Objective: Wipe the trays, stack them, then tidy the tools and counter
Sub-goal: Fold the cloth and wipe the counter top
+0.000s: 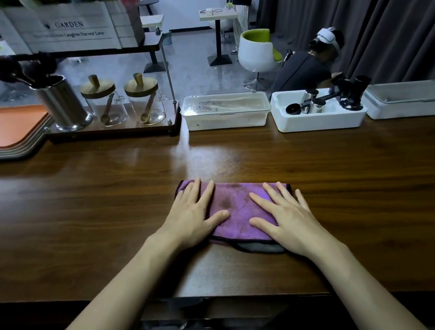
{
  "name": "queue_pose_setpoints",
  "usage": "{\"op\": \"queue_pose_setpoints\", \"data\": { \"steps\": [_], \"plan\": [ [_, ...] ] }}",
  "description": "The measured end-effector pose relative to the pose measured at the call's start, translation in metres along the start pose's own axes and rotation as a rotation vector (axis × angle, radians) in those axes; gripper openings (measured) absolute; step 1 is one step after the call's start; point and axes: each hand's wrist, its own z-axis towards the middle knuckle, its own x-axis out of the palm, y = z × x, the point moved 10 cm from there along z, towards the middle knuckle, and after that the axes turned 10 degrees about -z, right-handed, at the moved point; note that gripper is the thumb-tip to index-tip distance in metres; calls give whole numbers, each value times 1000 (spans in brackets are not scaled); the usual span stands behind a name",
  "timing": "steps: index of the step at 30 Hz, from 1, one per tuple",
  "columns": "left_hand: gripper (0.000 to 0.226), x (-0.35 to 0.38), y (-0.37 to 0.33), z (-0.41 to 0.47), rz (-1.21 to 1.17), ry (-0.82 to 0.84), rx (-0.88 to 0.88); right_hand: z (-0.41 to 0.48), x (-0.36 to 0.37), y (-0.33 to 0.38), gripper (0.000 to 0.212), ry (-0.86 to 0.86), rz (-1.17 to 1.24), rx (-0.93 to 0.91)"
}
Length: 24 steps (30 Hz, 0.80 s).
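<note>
A folded purple cloth [237, 210] with a dark stain lies on the wooden counter [83, 203] near its front edge. My left hand [193, 214] rests flat on the cloth's left side, fingers straight. On the cloth's right side my right hand [287, 219] lies flat too. A stack of orange trays [6, 133] sits at the far left. A white bin [317, 119] at the back right holds black and metal coffee tools [347, 95].
A steel cup of brushes [61, 104] and two glass jars with wooden lids [103, 103] stand on a small rack at the back left. A lidded clear box [226, 111] and a grey box [410, 100] flank the tool bin. A person sits beyond the counter.
</note>
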Motion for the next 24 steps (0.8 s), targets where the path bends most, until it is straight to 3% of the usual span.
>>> {"op": "queue_pose_setpoints", "data": {
  "steps": [7,10,14,18,24],
  "plan": [
    [73,-12,12,54,95,104,13,2,-3,4,81,-15,-54,103],
    [69,-27,5,80,194,82,49,-9,-12,13,74,-50,-82,117],
    [74,-43,-24,82,276,-152,121,-31,-24,27,71,-120,-141,103],
    [51,-43,-31,43,53,-399,146,-35,-29,29,69,-148,-49,46],
    [24,-44,-2,-22,-116,-623,16,-23,-25,18,31,-268,137,-58]
  ]
}}
